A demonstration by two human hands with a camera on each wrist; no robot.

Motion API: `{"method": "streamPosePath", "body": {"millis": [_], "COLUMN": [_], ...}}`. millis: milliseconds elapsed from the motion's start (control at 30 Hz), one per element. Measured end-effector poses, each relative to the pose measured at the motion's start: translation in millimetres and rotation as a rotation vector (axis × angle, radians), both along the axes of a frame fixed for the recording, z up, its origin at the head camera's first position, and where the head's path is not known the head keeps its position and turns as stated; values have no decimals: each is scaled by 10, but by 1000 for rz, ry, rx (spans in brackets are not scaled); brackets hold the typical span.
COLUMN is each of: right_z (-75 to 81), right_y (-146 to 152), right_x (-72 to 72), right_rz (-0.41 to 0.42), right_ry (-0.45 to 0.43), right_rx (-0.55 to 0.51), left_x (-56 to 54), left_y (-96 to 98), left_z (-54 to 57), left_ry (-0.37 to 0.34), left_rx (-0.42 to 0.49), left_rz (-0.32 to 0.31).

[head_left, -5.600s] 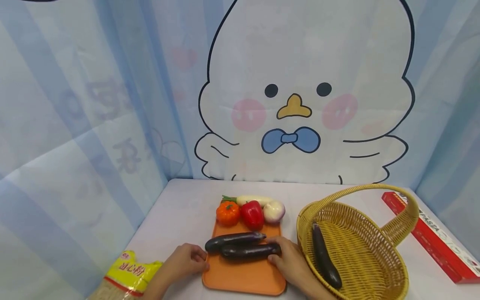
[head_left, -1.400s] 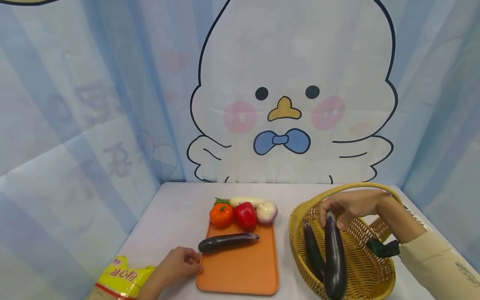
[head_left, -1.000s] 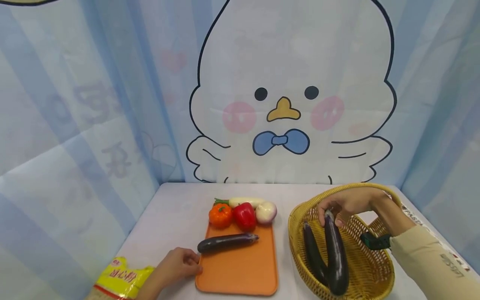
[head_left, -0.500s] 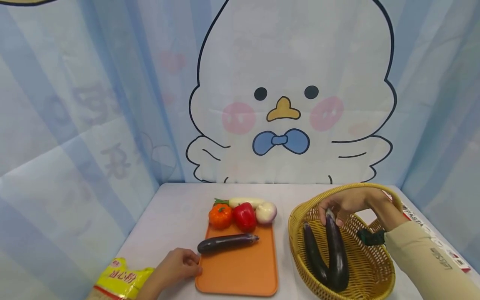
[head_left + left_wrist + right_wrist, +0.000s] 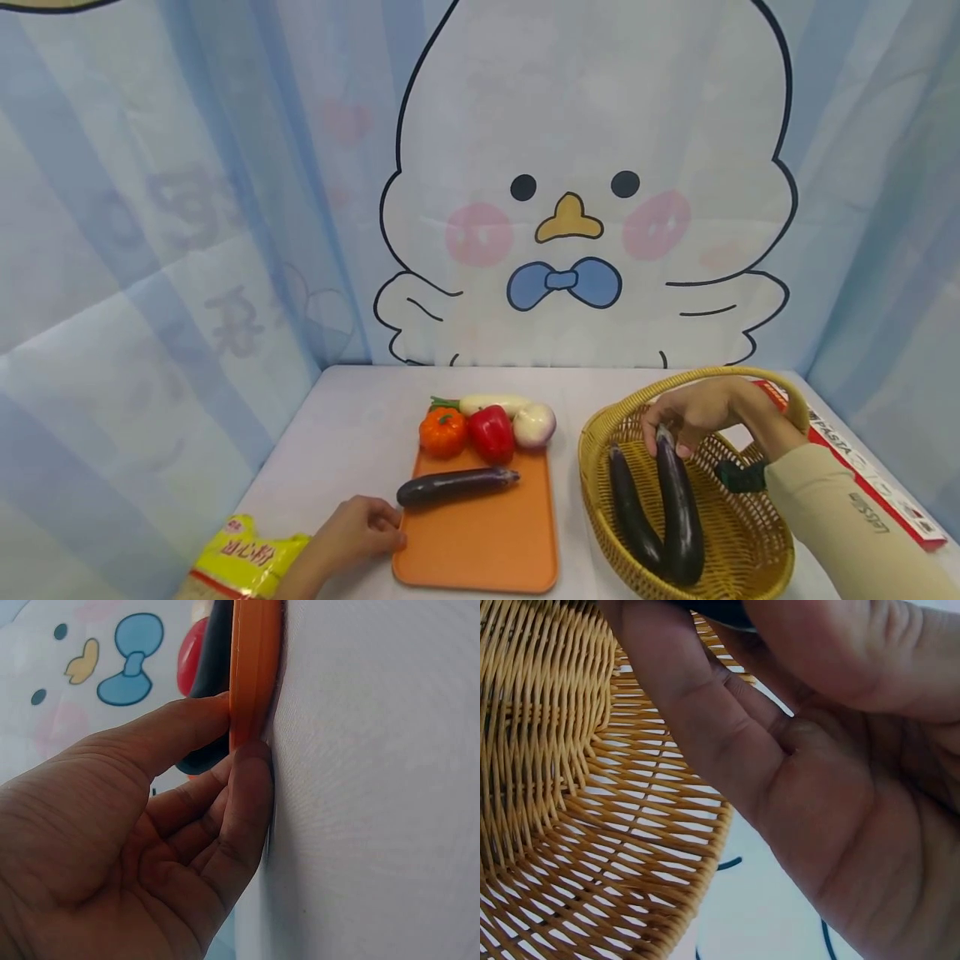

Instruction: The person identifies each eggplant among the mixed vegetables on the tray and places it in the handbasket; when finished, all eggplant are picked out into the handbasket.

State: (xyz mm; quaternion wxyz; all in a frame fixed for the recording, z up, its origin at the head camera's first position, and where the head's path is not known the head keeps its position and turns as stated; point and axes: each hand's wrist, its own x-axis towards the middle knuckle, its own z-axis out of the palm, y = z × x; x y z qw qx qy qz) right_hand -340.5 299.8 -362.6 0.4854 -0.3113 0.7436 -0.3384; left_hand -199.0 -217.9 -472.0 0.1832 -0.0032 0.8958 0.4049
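Note:
My right hand (image 5: pixel 693 414) pinches the stem end of a dark purple eggplant (image 5: pixel 679 521), inside the wicker basket (image 5: pixel 738 550). Beside it in the basket lies a second eggplant (image 5: pixel 633 517). In the right wrist view the fingers (image 5: pixel 712 727) cover most of the held eggplant. My left hand (image 5: pixel 360 533) is at the left edge of the orange cutting board (image 5: pixel 480 554). From the left wrist view, thumb and fingers (image 5: pixel 247 802) pinch the board's rim (image 5: pixel 255 667). A third eggplant (image 5: pixel 456 487) lies across the board.
At the board's far end sit an orange pumpkin-shaped vegetable (image 5: pixel 442 432), a red bell pepper (image 5: pixel 491 435), a purple-white turnip (image 5: pixel 535 426) and a white radish (image 5: pixel 495 404). A yellow noodle bag (image 5: pixel 243 554) lies left; a red pasta box (image 5: pixel 877 483) lies right of the basket, whose handle arches over my right wrist.
One eggplant has gone from the board to the basket in my right hand. Over the last second it came down beside the other eggplant. My left hand stays at the board's edge.

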Motion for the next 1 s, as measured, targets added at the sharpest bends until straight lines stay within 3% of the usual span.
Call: {"method": "streamPosePath", "body": {"millis": [300, 667, 1000], "right_z": [-106, -239, -347], "right_y": [17, 33, 50], "right_x": [-24, -50, -74], "right_rz": [-26, -87, -109], "right_ry": [-2, -88, -110], "right_rx": [-35, -47, -53], "left_x": [1, -4, -9], "left_y": [3, -15, -17], "left_z": [1, -10, 0], "left_ry": [0, 14, -3], "left_rx": [4, 6, -4], "left_rz": [1, -15, 1]}}
